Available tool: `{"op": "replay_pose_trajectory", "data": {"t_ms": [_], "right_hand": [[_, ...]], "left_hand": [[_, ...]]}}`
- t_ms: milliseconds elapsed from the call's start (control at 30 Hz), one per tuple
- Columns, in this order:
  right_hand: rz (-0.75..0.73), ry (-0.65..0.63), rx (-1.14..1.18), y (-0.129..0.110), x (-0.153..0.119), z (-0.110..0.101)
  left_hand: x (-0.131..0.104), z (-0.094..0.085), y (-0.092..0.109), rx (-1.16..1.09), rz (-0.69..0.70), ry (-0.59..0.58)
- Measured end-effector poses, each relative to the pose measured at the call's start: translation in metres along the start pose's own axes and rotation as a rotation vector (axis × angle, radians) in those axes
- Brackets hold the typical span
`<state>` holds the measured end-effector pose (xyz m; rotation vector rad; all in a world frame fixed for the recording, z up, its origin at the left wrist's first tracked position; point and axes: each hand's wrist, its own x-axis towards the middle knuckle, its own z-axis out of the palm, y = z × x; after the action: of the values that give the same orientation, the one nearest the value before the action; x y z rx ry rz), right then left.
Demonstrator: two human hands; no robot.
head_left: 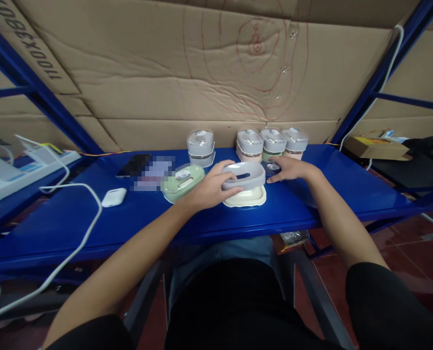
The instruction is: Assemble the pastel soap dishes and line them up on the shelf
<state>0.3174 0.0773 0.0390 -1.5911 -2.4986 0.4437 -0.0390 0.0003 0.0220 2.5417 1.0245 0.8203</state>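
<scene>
My left hand [216, 183] is closed on a grey oval plastic box part [253, 179] with a slot in its middle. It is held slightly above a cream oval tray [249, 198] on the blue table. My right hand [292, 168] has its thumb and fingers on either side of a clear lid [273, 166] with a round sticker, close to the table top. Left of my left hand lies a green oval box [185, 181] with a clear cover and a sticker.
Along the back stand several lidded boxes, among them a grey one [200, 148] and a pink-based one [250, 145]. A white earphone case [114, 197], a dark phone [133, 165] and a white cable [92, 228] lie left. A cardboard wall [147, 73] rises behind.
</scene>
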Motion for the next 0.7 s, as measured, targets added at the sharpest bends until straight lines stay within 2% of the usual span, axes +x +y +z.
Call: {"op": "replay_pose_trajectory", "data": {"t_ms": [100, 200, 367, 500, 600, 700], "right_hand": [[0.033, -0.012, -0.004, -0.004, -0.001, -0.001], [0.073, -0.019, -0.004, -0.008, -0.002, -0.002], [0.065, -0.014, -0.01, -0.011, -0.004, -0.003], [0.059, 0.003, -0.036, -0.014, -0.012, -0.011], [0.002, 0.108, 0.002, -0.024, -0.023, -0.018], [-0.166, 0.147, 0.141, -0.044, -0.029, -0.017]], "left_hand": [[-0.002, 0.003, 0.004, -0.051, 0.014, -0.123], [-0.003, 0.007, 0.004, -0.044, -0.01, -0.192], [-0.001, 0.01, 0.003, -0.026, -0.03, -0.217], [0.0, 0.011, 0.004, -0.055, -0.102, -0.215], [0.0, 0.013, 0.002, -0.089, -0.117, -0.218], [0.0, 0.017, -0.002, -0.124, -0.126, -0.201]]}}
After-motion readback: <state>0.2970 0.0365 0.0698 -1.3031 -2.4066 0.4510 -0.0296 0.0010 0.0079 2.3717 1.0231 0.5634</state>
